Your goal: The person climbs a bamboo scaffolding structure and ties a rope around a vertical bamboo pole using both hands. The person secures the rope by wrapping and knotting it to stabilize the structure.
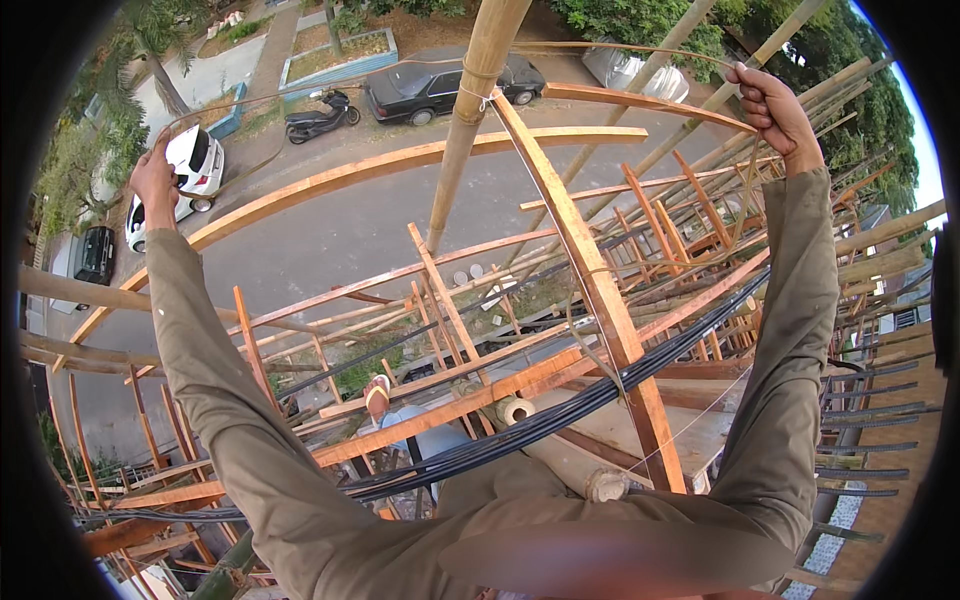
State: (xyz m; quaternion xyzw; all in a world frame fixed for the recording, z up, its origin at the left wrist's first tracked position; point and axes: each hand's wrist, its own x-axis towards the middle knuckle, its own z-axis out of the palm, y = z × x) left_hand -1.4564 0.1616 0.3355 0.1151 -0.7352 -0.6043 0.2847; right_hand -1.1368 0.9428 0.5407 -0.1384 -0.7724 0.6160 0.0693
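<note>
Up at the left of the head view, my left hand [155, 180] is closed on a long, thin brown strip [620, 49] that arcs high across the view. At the upper right my right hand [770, 115] grips the strip's other end. The strip passes by an upright bamboo pole [465, 115], which has a tie round it near the top of a slanting wooden batten [575, 240]. A shorter batten [650, 102] ends just below my right hand.
Timber framing [440, 290] and bamboo poles surround me above a road [320, 210] with parked cars [420, 92] and a scooter [320, 120]. Black cables [540, 430] cross near my body. A sandalled foot [378, 395] shows lower down. Rebar ends [870, 420] stick out at right.
</note>
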